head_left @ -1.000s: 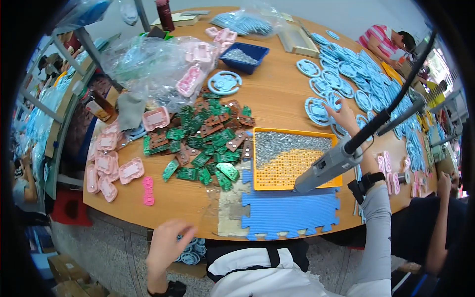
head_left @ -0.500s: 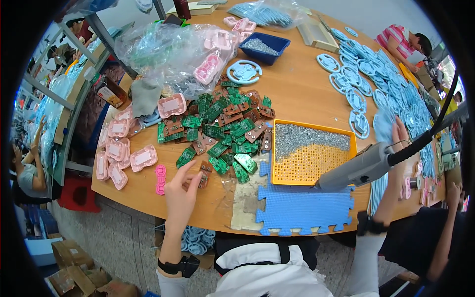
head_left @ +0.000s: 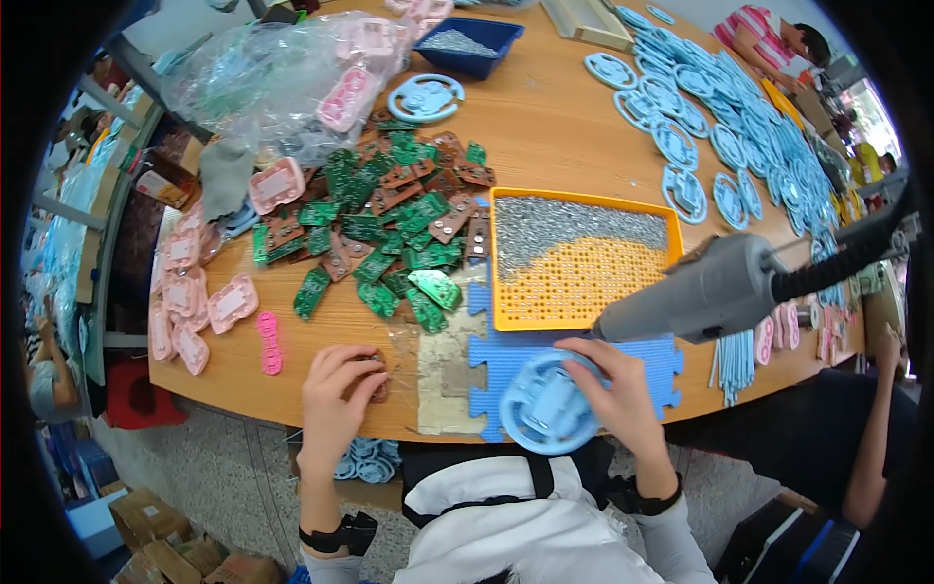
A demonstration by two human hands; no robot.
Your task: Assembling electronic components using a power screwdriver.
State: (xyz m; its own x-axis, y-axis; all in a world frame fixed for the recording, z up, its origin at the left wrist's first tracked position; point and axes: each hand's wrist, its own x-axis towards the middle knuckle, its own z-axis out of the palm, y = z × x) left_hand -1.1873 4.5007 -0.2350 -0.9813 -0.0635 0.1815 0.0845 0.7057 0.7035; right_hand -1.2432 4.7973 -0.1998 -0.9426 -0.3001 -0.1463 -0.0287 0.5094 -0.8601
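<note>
My right hand (head_left: 621, 391) grips a light blue plastic steering-wheel-shaped part (head_left: 547, 404) by its right rim, over the blue foam mat (head_left: 491, 365). Near the table's front edge, my left hand (head_left: 341, 389) is closed, fingertips pinching a small brown circuit board (head_left: 380, 380) that they mostly cover. A grey electric screwdriver (head_left: 696, 292) hangs slanting in from the right, just above my right hand. Its tip is close to the front rim of a yellow tray (head_left: 498, 292) holding small screws (head_left: 574, 229). Green and brown circuit boards (head_left: 394, 229) lie heaped beyond my left hand.
Pink plastic housings (head_left: 185, 292) and a bright pink strip (head_left: 269, 343) lie at the left. Many light blue wheel parts (head_left: 720, 107) are piled at the far right. A dark blue bin (head_left: 472, 58) of screws and clear plastic bags (head_left: 263, 88) are at the back.
My right hand has come from the pile at the right to the foam mat with a blue wheel part. My left hand has drawn the brown board nearer the table edge. The view has shifted.
</note>
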